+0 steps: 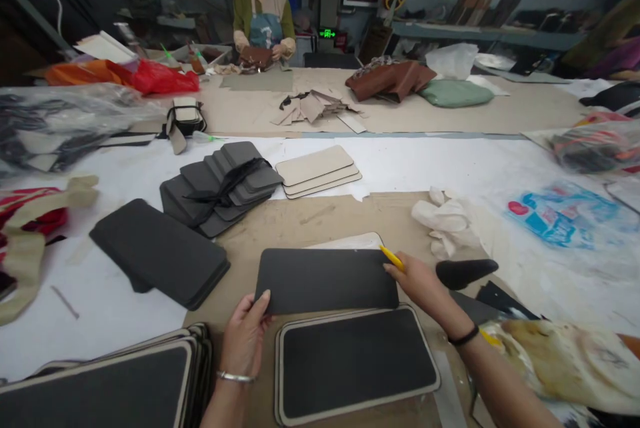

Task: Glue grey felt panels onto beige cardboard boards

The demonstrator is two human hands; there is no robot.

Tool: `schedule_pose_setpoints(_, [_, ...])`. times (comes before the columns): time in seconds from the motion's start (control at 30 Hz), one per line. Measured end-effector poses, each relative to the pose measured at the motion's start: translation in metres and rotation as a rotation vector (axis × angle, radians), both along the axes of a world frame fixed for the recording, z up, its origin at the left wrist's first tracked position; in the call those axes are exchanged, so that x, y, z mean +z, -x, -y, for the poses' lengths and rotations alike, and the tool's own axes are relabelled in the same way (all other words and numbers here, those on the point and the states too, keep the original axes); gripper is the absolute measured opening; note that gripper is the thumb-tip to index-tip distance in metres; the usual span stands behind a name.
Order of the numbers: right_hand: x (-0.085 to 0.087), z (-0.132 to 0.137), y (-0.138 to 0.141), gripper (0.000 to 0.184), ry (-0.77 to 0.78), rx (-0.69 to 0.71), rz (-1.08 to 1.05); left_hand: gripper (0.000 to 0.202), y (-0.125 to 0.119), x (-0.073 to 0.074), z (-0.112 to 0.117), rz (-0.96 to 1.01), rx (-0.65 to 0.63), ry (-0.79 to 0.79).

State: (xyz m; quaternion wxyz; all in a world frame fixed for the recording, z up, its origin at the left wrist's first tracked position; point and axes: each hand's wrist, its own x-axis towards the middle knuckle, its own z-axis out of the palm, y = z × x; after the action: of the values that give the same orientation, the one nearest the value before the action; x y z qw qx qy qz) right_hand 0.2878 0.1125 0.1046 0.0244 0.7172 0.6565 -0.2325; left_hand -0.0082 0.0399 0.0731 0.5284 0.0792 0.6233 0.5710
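The left hand (245, 335) grips a dark panel (325, 283) at one end, the right hand (417, 280) its other end plus a yellow tool (391, 257), just beyond a pale-bordered panel (357, 367) on the desk (390, 165)

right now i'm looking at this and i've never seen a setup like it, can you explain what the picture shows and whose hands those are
There is no machine here: these are a person's own bare hands, seen from a camera worn on that person's head, looking forward and down. The left hand grips one end of a dark panel; the right hand, at the other end, holds a slim yellow tool. Just nearer lies a pale-edged dark panel. Around them are a pale-edged stack, plain dark panels and cream pieces. Across the work surface, another person handles something brown.
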Motion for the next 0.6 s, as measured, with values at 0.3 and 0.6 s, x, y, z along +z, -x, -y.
schedule_pose_setpoints(0.3, [-0.039,-0.042,0.011,0.022,0.01,-0.06,0.203,0.035,-0.003,-0.037,-0.022,-0.777,-0.613,0.208])
schedule_pose_setpoints(0.6, [-0.055,-0.053,0.0,0.025,0.016,-0.013,0.281,0.03,-0.004,-0.045,-0.029,-0.904,-0.732,0.356])
